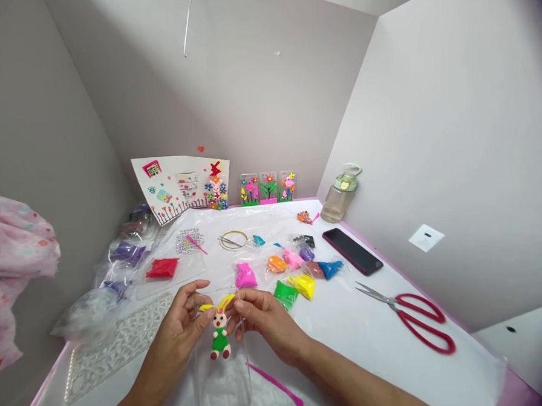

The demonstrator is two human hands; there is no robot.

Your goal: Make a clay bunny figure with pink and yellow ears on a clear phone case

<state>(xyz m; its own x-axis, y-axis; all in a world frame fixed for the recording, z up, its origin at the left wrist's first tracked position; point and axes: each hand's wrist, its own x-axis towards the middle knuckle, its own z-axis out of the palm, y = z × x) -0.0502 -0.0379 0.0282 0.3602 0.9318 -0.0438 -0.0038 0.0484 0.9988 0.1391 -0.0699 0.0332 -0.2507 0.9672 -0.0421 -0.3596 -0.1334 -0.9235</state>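
A clay rabbit (220, 338) with yellow ears, a pale face, a green body and brown feet lies on a clear plastic case (223, 393) in front of me. My left hand (182, 326) grips the case's upper left side, its thumb close to the left ear and its index finger raised. On the opposite side, my right hand (265, 315) pinches the upper right edge, thumb at the tip of the right ear. Some fingers of both hands are hidden behind the case. Below it, a pink strip (280, 387) lies on the white sheet.
Bags of coloured clay (302, 286) lie beyond my hands. Red-handled scissors (408, 317), a phone (351, 251) and a water bottle (340, 199) are on the right. Decorated clear cases (268, 188) stand by the wall. A white lattice sheet (115, 344) lies left.
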